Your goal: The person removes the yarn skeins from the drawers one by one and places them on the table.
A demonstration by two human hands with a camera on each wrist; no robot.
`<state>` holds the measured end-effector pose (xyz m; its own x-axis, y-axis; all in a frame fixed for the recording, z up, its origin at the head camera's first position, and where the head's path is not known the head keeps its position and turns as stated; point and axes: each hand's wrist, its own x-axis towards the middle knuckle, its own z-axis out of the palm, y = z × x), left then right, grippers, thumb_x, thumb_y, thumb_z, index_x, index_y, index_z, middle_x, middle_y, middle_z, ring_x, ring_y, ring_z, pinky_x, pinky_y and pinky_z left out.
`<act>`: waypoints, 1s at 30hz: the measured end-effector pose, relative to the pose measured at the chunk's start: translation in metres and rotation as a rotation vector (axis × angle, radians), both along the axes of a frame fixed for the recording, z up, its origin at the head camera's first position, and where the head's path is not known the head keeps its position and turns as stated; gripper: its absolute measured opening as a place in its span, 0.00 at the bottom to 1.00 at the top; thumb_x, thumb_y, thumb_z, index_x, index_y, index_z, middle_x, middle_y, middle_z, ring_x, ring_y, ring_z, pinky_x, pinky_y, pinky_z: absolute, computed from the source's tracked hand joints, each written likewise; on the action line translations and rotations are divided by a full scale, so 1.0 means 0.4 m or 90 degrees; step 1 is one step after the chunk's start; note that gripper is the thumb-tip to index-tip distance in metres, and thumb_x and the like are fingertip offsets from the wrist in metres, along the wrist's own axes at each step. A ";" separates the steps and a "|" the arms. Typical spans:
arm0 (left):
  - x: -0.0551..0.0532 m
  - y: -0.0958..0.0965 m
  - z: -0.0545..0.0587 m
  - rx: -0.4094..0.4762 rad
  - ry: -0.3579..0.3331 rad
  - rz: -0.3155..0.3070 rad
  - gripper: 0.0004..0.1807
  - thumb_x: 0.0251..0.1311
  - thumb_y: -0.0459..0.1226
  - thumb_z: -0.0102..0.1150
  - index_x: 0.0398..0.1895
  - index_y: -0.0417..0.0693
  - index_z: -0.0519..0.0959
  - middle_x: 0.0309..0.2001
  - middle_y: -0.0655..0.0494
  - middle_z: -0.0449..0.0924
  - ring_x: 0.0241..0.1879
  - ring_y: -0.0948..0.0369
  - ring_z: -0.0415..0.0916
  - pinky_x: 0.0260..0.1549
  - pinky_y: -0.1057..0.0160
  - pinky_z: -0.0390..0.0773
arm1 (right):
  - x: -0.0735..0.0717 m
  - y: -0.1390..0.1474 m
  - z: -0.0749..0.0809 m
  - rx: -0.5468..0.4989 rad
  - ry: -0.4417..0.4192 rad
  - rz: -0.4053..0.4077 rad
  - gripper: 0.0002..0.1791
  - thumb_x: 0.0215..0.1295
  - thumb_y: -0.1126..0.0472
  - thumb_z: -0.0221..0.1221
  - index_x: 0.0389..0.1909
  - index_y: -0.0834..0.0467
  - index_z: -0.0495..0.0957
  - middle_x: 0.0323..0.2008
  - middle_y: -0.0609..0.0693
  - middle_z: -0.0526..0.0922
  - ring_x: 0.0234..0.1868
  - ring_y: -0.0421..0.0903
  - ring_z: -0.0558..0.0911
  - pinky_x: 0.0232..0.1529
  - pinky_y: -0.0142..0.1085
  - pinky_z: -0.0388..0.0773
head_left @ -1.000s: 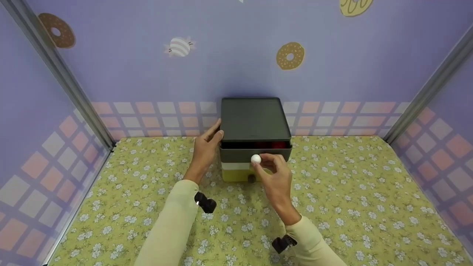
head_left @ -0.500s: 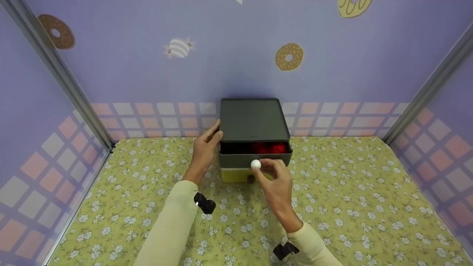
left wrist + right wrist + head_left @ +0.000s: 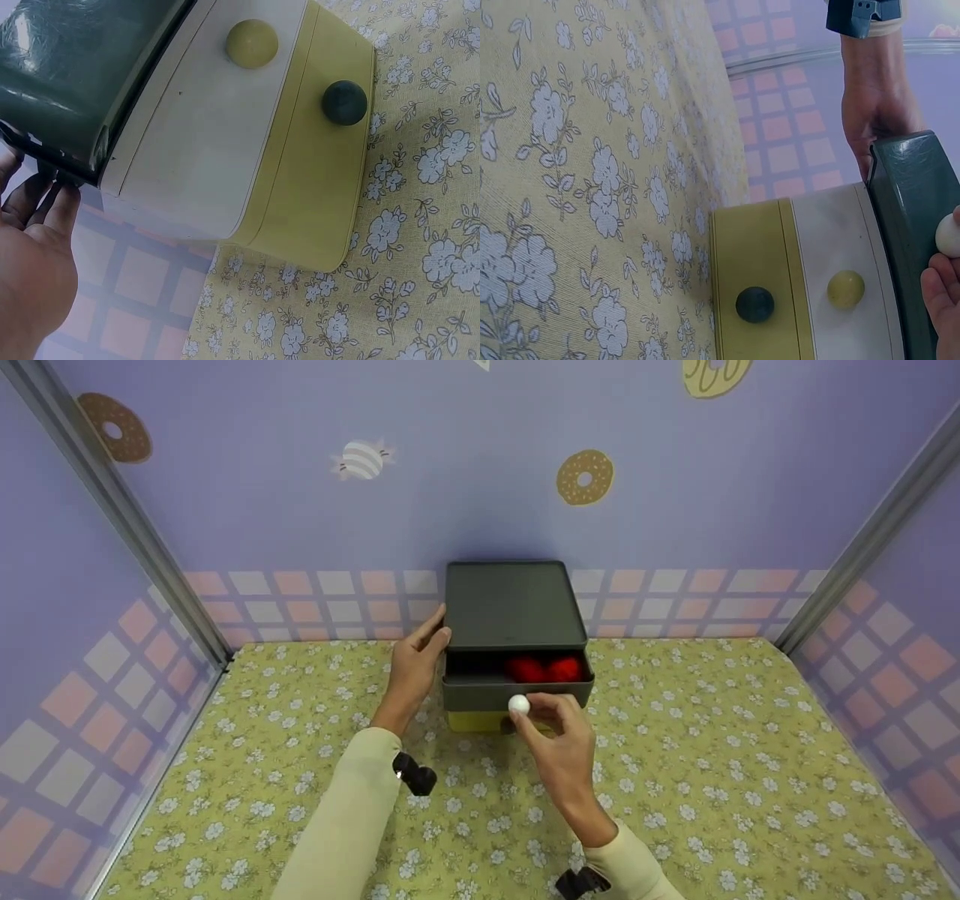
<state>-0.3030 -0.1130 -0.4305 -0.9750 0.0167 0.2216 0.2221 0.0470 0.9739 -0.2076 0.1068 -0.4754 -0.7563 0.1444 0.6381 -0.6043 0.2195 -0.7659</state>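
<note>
While the small box of drawers (image 3: 514, 607) is steadied at the back of the flowery table (image 3: 712, 780) by the left hand (image 3: 416, 664), whose straight fingers are pressed against its left side, the white knob (image 3: 519, 705) of the top drawer (image 3: 517, 690) is pinched by the right hand (image 3: 559, 735). That grey drawer is pulled partly out, so the opening seems about half done, and more pulling is probably left. Two red fuzzy things (image 3: 544, 668) can be seen inside it. Three drawers are counted: the grey one, a white one (image 3: 217, 127) and a yellow one (image 3: 315, 172). Three knobs are counted too: white, yellow (image 3: 252, 43) and dark (image 3: 344, 103).
</note>
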 end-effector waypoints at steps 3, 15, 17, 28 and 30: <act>0.001 0.000 -0.001 0.000 -0.002 -0.001 0.27 0.83 0.47 0.54 0.81 0.63 0.69 0.58 0.47 0.81 0.12 0.63 0.50 0.30 0.60 0.68 | 0.006 -0.002 -0.001 0.001 -0.005 -0.005 0.13 0.62 0.72 0.74 0.47 0.65 0.85 0.43 0.57 0.82 0.45 0.53 0.85 0.50 0.43 0.84; 0.000 0.002 0.000 0.002 0.006 -0.005 0.29 0.83 0.46 0.54 0.82 0.57 0.67 0.77 0.53 0.69 0.33 0.42 0.61 0.54 0.43 0.69 | 0.030 0.002 -0.002 -0.008 0.013 0.016 0.12 0.65 0.68 0.74 0.47 0.62 0.86 0.43 0.54 0.82 0.45 0.51 0.85 0.49 0.37 0.84; -0.001 0.003 0.000 0.003 0.007 -0.005 0.29 0.83 0.46 0.54 0.82 0.57 0.67 0.78 0.54 0.67 0.39 0.43 0.68 0.56 0.45 0.69 | 0.034 0.004 -0.003 -0.006 0.015 0.014 0.12 0.64 0.69 0.74 0.47 0.62 0.86 0.43 0.54 0.82 0.45 0.50 0.85 0.50 0.37 0.84; -0.002 0.002 -0.003 -0.003 0.017 -0.007 0.29 0.83 0.45 0.54 0.82 0.56 0.67 0.80 0.55 0.63 0.69 0.56 0.71 0.57 0.52 0.67 | 0.053 0.007 -0.007 -0.001 0.015 0.018 0.12 0.65 0.70 0.74 0.48 0.63 0.86 0.44 0.54 0.82 0.45 0.51 0.85 0.51 0.37 0.84; -0.002 0.002 -0.003 -0.003 0.018 -0.004 0.28 0.83 0.44 0.54 0.82 0.56 0.67 0.79 0.55 0.64 0.62 0.53 0.74 0.57 0.51 0.68 | 0.056 0.007 -0.006 0.000 0.015 0.018 0.12 0.64 0.70 0.74 0.47 0.62 0.86 0.44 0.54 0.82 0.45 0.51 0.85 0.51 0.36 0.84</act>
<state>-0.3039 -0.1121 -0.4318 -0.9682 0.0242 0.2489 0.2498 0.0498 0.9670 -0.1854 0.1095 -0.4778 -0.7445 0.1238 0.6561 -0.6285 0.2016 -0.7512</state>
